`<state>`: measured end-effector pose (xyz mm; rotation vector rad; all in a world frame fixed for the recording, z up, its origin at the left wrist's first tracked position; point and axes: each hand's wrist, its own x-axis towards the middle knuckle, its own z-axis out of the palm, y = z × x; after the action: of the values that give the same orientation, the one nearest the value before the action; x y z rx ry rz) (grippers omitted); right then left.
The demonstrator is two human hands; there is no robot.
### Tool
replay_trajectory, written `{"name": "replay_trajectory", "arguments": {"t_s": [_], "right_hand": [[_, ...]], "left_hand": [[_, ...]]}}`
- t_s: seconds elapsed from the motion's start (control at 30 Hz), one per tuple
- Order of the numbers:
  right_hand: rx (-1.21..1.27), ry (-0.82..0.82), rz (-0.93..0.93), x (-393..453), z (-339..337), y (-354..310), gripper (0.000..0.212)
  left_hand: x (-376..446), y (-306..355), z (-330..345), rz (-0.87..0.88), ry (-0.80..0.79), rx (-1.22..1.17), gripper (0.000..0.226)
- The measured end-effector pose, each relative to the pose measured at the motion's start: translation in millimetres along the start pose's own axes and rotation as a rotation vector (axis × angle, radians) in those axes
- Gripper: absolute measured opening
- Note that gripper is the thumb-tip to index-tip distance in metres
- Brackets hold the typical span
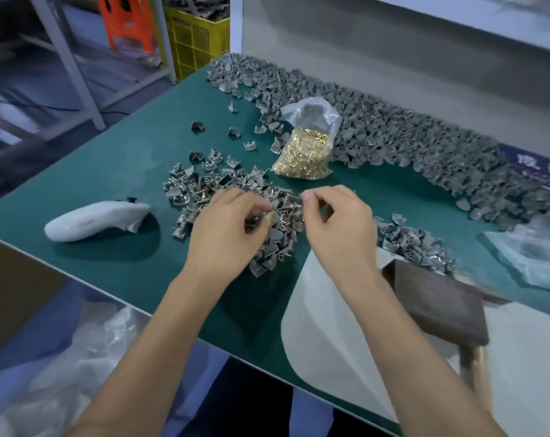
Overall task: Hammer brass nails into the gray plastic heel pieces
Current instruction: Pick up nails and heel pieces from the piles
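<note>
Both bare forearms reach over the green counter (134,146): left hand (226,228) curled into a pile of gray heel pieces (235,190), right hand (340,222) pinching something (too small to tell). One clear bag (308,121) holds brass nails (305,156).

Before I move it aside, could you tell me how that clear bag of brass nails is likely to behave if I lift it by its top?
The bag of brass nails would probably sag, since its thin film is crumpled. It is packed full, so likely heavy for its size. Its mouth looks open, so nails may spill if it tips.
</note>
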<state>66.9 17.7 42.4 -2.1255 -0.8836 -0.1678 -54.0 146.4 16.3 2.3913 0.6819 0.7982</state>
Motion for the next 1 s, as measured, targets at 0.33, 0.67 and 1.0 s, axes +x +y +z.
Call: {"name": "replay_trajectory", "arguments": {"t_s": [0.33,0.67,1.0], "right_hand": [[-0.278,-0.041,0.126,-28,-89,84,0.023],[-0.253,-0.041,0.067,-41,-87,100,0.016],[-0.155,0.000,0.085,-42,-87,103,0.015]], "left_hand": [[-32,55,42,0.152,-0.415,-0.026,0.019],[-22,64,70,0.098,-0.405,0.079,0.023],[-25,70,82,0.147,-0.330,0.065,0.005]]}}
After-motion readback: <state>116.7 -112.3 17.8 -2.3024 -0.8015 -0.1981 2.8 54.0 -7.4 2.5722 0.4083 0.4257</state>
